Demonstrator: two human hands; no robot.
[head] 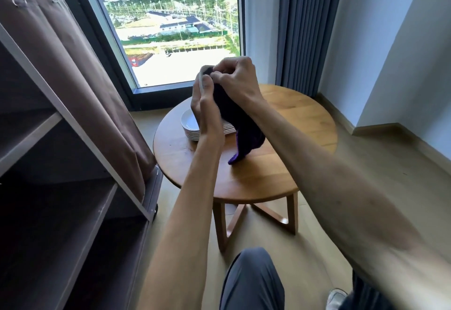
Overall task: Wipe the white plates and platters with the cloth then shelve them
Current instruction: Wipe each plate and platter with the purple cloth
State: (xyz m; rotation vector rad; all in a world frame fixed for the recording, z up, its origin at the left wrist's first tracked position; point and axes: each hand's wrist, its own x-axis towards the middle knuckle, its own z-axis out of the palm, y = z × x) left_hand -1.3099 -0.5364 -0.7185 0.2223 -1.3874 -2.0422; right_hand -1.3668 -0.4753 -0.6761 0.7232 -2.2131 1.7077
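At frame centre, the left hand (203,105) is gripping a white plate (202,75) on edge while the right hand (235,78) is pressing a purple cloth (240,129) against it, above stacked plates (189,124) sitting on the round wooden table (280,163).

Open shelf bays (48,139) lie left, the drawn-back curtain (92,85) hanging between them and the table (280,163).

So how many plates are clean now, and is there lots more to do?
No plate shows on the shelves in view, so none looks finished. In hand: the left hand holds one white plate up on edge while the right hand rubs it with the purple cloth. Left: the stack of plates on the round table waits to be wiped and shelved.
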